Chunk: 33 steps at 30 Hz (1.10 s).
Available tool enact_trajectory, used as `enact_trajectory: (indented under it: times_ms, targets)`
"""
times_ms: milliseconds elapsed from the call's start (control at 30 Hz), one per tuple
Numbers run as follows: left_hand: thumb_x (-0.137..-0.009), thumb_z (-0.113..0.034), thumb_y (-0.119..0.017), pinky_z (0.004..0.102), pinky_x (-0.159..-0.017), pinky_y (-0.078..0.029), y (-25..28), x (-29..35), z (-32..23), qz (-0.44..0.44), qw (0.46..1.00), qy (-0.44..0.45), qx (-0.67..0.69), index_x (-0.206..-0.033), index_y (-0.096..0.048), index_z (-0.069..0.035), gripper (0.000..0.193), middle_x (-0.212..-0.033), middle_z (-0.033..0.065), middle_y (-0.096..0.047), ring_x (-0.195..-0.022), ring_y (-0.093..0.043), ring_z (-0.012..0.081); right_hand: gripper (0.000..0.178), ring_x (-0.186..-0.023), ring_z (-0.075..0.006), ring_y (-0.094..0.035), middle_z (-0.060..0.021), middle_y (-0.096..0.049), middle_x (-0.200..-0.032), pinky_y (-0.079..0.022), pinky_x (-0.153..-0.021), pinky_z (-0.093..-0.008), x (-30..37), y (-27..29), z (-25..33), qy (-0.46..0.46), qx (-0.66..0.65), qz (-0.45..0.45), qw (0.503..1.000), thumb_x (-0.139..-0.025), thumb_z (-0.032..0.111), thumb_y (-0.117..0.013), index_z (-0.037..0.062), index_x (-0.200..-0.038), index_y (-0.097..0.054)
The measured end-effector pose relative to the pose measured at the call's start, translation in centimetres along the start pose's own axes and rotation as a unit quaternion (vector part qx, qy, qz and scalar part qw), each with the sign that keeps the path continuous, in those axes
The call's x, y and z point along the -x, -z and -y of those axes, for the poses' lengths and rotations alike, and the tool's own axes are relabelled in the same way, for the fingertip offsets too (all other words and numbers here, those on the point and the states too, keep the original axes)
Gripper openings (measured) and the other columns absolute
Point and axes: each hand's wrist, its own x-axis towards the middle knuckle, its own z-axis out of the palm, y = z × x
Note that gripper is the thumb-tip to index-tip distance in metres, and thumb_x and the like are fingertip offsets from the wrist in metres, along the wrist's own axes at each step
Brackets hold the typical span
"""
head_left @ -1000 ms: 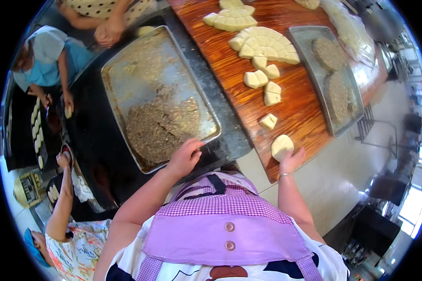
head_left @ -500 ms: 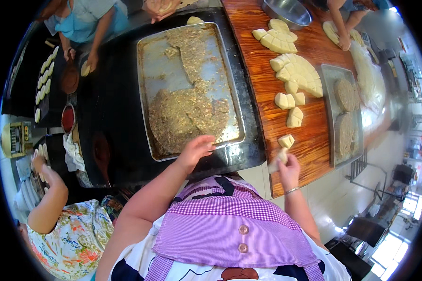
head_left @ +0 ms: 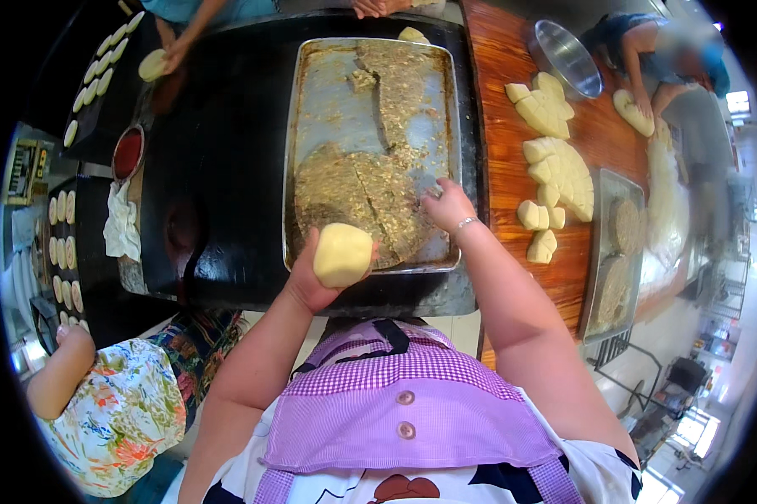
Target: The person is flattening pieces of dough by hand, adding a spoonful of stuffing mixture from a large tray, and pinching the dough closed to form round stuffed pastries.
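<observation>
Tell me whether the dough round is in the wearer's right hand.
No, the dough round rests in the left hand; the right hand is over the tray.

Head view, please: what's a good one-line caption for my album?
Left hand cradling a pale dough round, right hand over the crumbly brown mixture in a metal tray.

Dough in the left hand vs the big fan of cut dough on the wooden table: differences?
Shape: the held dough is one smooth, rounded piece; the cut dough is a fan of many blocky chunks set together.
Pose: the held dough is up in the left hand; the cut dough lies on the wooden table.
Shared: pale yellow colour.
</observation>
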Motion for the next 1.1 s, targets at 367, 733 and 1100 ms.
enact_trajectory:
  times_ms: [367,733,1100]
  targets:
    - [-0.104,-0.053,-0.033,0.0425,-0.106,-0.044,3.9,2.0,1.6,-0.120,0.991,-0.058,-0.027,-0.139,-0.049,-0.011,0.057,-0.131,0.0083,-0.060,-0.124,-0.056,0.0261,0.052,-0.087,-0.0269,-0.071,-0.0152,-0.073,-0.096,-0.054,-0.081,-0.0333,-5.8,-1.5,-1.5,-0.122,0.033,0.143,0.982,-0.073,0.035,-0.071,-0.0002,-0.111,-0.068]
    - [-0.106,-0.046,-0.030,0.0430,-0.104,-0.044,0.8,0.2,0.8,-0.043,0.994,-0.089,-0.048,-0.146,-0.042,-0.009,0.055,-0.137,0.0105,-0.055,-0.125,-0.055,0.0262,0.050,-0.083,-0.0240,-0.071,-0.0167,-0.073,-0.095,-0.055,-0.076,-0.0317,-6.0,-2.5,-2.6,-0.134,0.053,0.061,0.988,-0.067,0.029,-0.078,-0.0051,-0.103,-0.070]
    - [-0.100,-0.064,-0.026,0.0498,-0.107,-0.041,-3.9,-5.1,1.6,-0.033,0.998,-0.014,0.045,-0.140,-0.050,-0.011,0.070,-0.136,0.0089,-0.058,-0.125,-0.055,0.0287,0.061,-0.121,-0.0264,-0.059,-0.0174,-0.057,-0.135,-0.051,-0.097,-0.0365,8.0,2.3,3.1,0.393,-0.345,-0.093,0.847,-0.077,0.001,-0.074,0.0008,-0.133,-0.051]
